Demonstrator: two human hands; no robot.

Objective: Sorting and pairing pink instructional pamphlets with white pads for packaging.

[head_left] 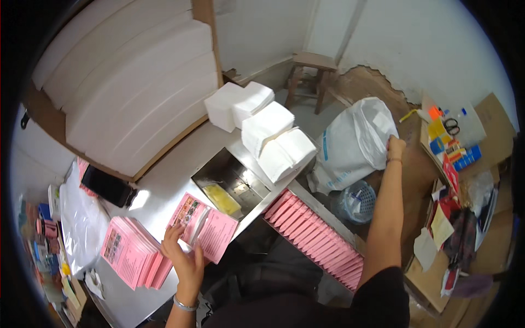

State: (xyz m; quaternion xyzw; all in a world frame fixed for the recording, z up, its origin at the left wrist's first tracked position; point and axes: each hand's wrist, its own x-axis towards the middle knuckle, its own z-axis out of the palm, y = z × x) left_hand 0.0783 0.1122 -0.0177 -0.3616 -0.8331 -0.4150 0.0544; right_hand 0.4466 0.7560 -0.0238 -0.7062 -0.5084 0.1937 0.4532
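— Pink is nearest: what has the left hand (183, 257) got?

— Its fingers are spread and half curled over an open pink leaflet (203, 227), fingertips on the page, thumb at the near edge. It presses more than it pinches. The leaflet lies flat on the grey table (164, 180), just beyond the palm.

— And to the side of that hand?

— Just to its left, a fanned stack of pink leaflets (131, 256), touching the table edge. Beyond it lie a clear plastic bag (79, 218) and a black device (106, 186).

— Past the fingertips?

— A recessed metal tray (229, 180) holding a yellow sheet (221, 198). Farther on, bundles of white paper (270, 136) stand along the table's far right edge, and big white foam slabs (131, 82) lean against the wall.

— The right hand (395, 148)?

— Stretched well away from the table, closed on the top rim of a white sack (353, 145) standing on the floor. Below that arm sits a blue basket (358, 199); nearer the body, a row of pink packets (317, 238) runs along the table's lower edge.

— Any open room?

— Bare tabletop between the leaflet and the foam. Beyond the sack there is open floor, a wooden stool (313, 74) and a white wall. Right of the hand, cardboard boxes (465, 142) full of small items crowd the space.
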